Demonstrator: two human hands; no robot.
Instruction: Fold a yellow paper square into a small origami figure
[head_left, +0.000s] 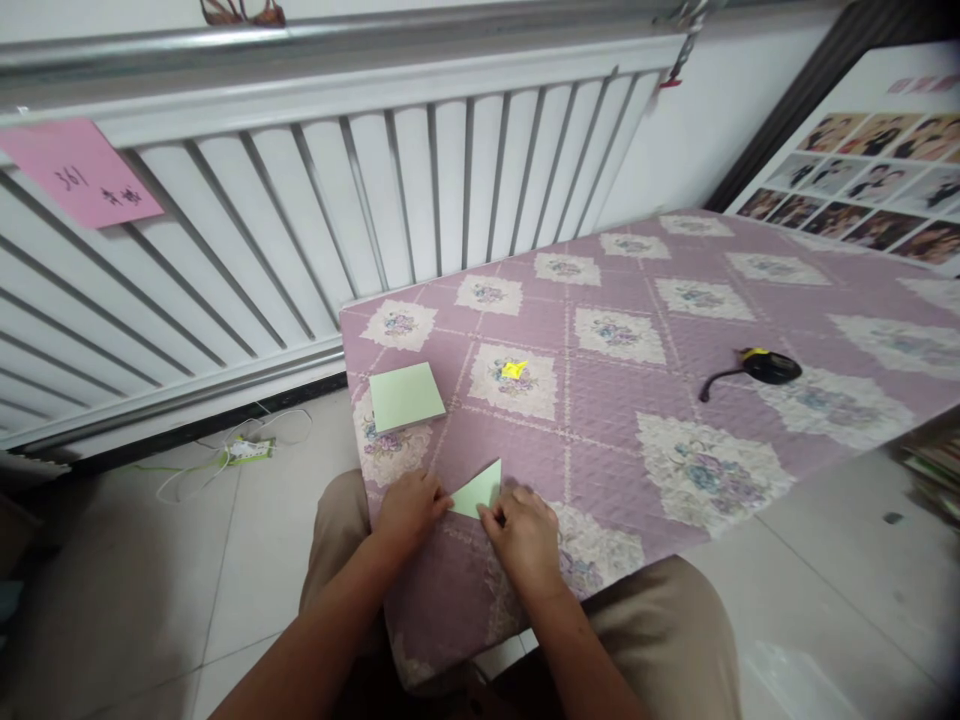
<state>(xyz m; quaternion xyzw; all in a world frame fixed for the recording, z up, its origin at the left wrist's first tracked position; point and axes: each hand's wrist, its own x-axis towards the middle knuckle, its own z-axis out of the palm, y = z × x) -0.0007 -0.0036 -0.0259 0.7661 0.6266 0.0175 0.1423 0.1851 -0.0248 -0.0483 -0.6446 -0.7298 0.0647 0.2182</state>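
A light green sheet of paper [480, 490], folded into a triangle, lies on the tablecloth between my hands. My left hand [411, 510] pinches its left corner with curled fingers. At its right edge my right hand [521, 525] grips the paper, thumb on the near side and fingers bent. A stack of green square paper [407, 397] sits beyond my left hand, near the table's left edge. Farther ahead is a small yellow folded paper piece [514, 370], apart from both hands.
The table wears a purple floral tablecloth [525, 440]. A black object with a bent stem [772, 367] lies to the right. Behind stands a white radiator [420, 190] with a pink note [82, 172]. A photo board [862, 165] leans at the far right; a power strip [250, 450] lies on the floor.
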